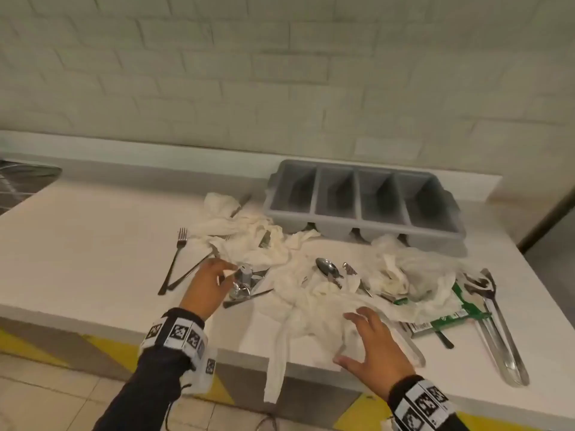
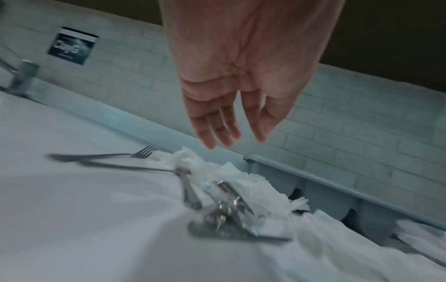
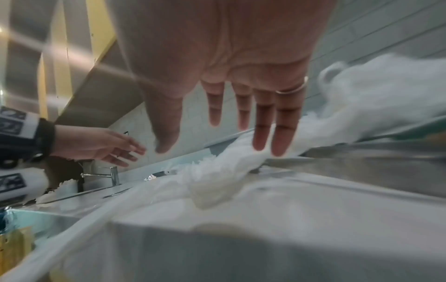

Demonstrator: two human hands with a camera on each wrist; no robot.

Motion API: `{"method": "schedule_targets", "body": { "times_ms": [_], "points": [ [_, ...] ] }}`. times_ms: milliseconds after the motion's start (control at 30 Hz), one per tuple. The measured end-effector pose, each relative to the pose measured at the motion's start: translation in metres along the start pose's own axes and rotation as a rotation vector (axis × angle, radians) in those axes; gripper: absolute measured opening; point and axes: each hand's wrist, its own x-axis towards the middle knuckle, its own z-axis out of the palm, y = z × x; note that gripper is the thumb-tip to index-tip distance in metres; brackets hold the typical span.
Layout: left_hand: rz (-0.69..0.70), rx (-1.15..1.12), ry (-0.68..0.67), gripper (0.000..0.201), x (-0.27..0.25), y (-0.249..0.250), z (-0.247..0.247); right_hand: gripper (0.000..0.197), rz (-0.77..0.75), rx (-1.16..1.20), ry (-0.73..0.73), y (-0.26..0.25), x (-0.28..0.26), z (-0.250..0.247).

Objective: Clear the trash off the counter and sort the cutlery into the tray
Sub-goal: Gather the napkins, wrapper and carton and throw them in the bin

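I look down on a white desk point(image 1: 93, 244) against a pale tiled wall. In the centre of the frame lies a heap of crumpled white paper napkins point(image 1: 311, 293), spilling over the near edge, with steel cutlery mixed through it. At upper right stands the grey plastic four-compartment cutlery tray point(image 1: 364, 200); its compartments look empty from here.

My left hand point(image 1: 207, 286) hovers at centre left, fingers relaxed and apart, holding nothing, just above a crushed shiny foil wrapper point(image 1: 244, 283). My right hand point(image 1: 378, 346) is spread wide at lower centre over the napkins; I cannot tell whether the fingertips touch the paper.

The napkins should be light, soft and easy to bunch, so I would gather a fistful from the top, watching for cutlery caught in the folds. A steel fork point(image 1: 175, 259) lies bare at the left of the heap and a steel spoon point(image 1: 326, 269) sits on the paper; both are stiff, smooth and likely slippery, best pinched at mid-handle. Long steel tongs point(image 1: 501, 331) lie at right beside a flattened green and white carton point(image 1: 448, 318).
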Motion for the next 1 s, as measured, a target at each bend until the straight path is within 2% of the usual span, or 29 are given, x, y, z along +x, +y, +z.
{"method": "schedule_targets", "body": {
  "times_ms": [100, 167, 233, 300, 333, 367, 400, 467, 500, 567, 633, 733, 867, 933, 1000],
  "points": [
    [-0.06, 0.162, -0.044, 0.054, 0.054, 0.008, 0.002, 0.111, 0.103, -0.122, -0.064, -0.027, 0.04, 0.016],
    [-0.056, 0.284, -0.199, 0.084, 0.086, 0.012, 0.009, 0.124, 0.133, -0.172, -0.148, -0.044, 0.058, 0.029],
    [0.042, 0.422, -0.447, 0.104, 0.108, 0.01, 0.02, 0.128, 0.165, -0.206, -0.226, -0.049, 0.074, 0.043],
    [0.16, 0.597, -0.647, 0.106, 0.123, 0.004, 0.032, 0.127, 0.192, -0.25, -0.264, -0.051, 0.083, 0.052],
    [0.224, 0.681, -0.7, 0.101, 0.128, 0.001, 0.037, 0.125, 0.21, -0.266, -0.268, -0.051, 0.085, 0.055],
    [0.277, 0.729, -0.724, 0.093, 0.13, -0.003, 0.041, 0.119, 0.224, -0.263, -0.258, -0.05, 0.087, 0.057],
    [0.324, 0.738, -0.735, 0.084, 0.133, -0.007, 0.043, 0.103, 0.226, -0.239, -0.227, -0.048, 0.089, 0.059],
    [0.361, 0.685, -0.708, 0.072, 0.139, -0.015, 0.042, 0.06, 0.207, -0.154, -0.099, -0.046, 0.09, 0.059],
    [0.361, 0.65, -0.683, 0.069, 0.142, -0.018, 0.041, 0.046, 0.179, -0.133, -0.002, -0.044, 0.091, 0.058],
    [0.32, 0.535, -0.67, 0.066, 0.147, -0.023, 0.037, 0.031, 0.174, -0.084, 0.097, -0.038, 0.095, 0.058],
    [0.285, 0.407, -0.652, 0.063, 0.148, -0.025, 0.031, 0.028, 0.206, -0.062, 0.097, -0.037, 0.099, 0.055],
    [0.254, 0.253, -0.553, 0.057, 0.148, -0.026, 0.019, 0.03, 0.279, 0.021, 0.068, -0.036, 0.102, 0.047],
    [0.227, -0.058, -0.406, 0.052, 0.141, -0.022, -0.009, 0.052, 0.361, 0.253, 0.215, -0.04, 0.09, 0.033],
    [0.127, -0.295, -0.389, 0.051, 0.139, -0.021, -0.028, 0.055, 0.317, 0.284, 0.302, -0.048, 0.084, 0.018],
    [0.062, -0.424, -0.325, 0.046, 0.144, -0.02, -0.044, 0.048, 0.256, 0.25, 0.372, -0.056, 0.082, -0.001]
  ]
}}
